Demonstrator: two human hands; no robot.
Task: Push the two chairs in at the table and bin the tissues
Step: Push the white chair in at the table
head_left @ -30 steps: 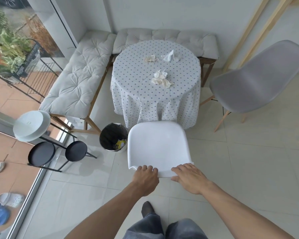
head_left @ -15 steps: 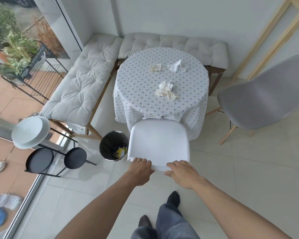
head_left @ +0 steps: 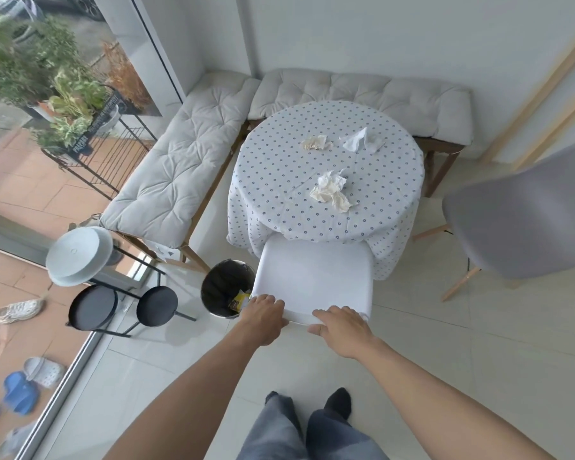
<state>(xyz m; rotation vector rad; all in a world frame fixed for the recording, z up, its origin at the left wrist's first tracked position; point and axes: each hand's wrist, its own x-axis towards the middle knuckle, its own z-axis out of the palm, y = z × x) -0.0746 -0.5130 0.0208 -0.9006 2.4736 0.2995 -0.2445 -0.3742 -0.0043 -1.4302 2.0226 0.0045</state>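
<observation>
A white chair [head_left: 312, 277] stands at the near side of the round table [head_left: 279, 180] with a dotted cloth, its front tucked under the cloth's edge. My left hand [head_left: 263, 318] and my right hand [head_left: 341, 328] both grip the top of its backrest. Three crumpled tissues lie on the table: a cream one [head_left: 332, 190] in the middle, a yellowish one [head_left: 314, 142] and a white one [head_left: 362, 141] further back. A grey chair [head_left: 521, 214] stands away from the table at the right. A bin with a black liner [head_left: 219, 287] sits on the floor left of the white chair.
Cushioned benches [head_left: 180, 167] line the wall behind and left of the table. A black rack with round trays [head_left: 123, 303] and a pale lid [head_left: 80, 255] stands left of the bin by the glass door. Wooden poles [head_left: 538, 94] lean at the right wall.
The white chair has slid forward until its seat went under the tablecloth. Both hands stayed on its backrest, and I have stepped closer to the table.
</observation>
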